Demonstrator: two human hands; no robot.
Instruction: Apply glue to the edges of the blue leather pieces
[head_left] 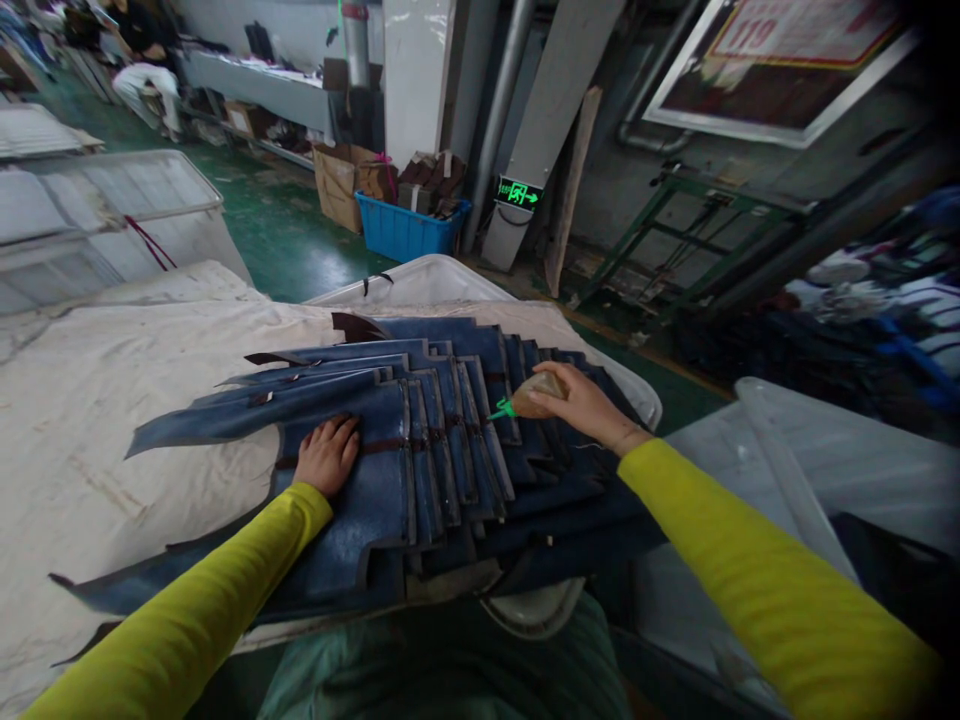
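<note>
Several dark blue pieces (375,500) with grey edges lie overlapped like steps on a pale cloth. My left hand (328,455) rests on the front piece, fingers spread a little, beside a dark brown strip (382,445) that crosses it. A brownish bottle (538,395) with a green nozzle (502,409) is in my right hand (581,400), above the right part of the stack. The nozzle points left, toward the edges of the overlapped pieces. Whether its tip touches them I cannot tell.
Pale cloth (67,420) covers the surface on the left. Behind it are white bins (172,185), a blue crate (409,228) and a cardboard box (337,185). A grey bin (885,470) stands at the right. A person (146,75) sits at the far left.
</note>
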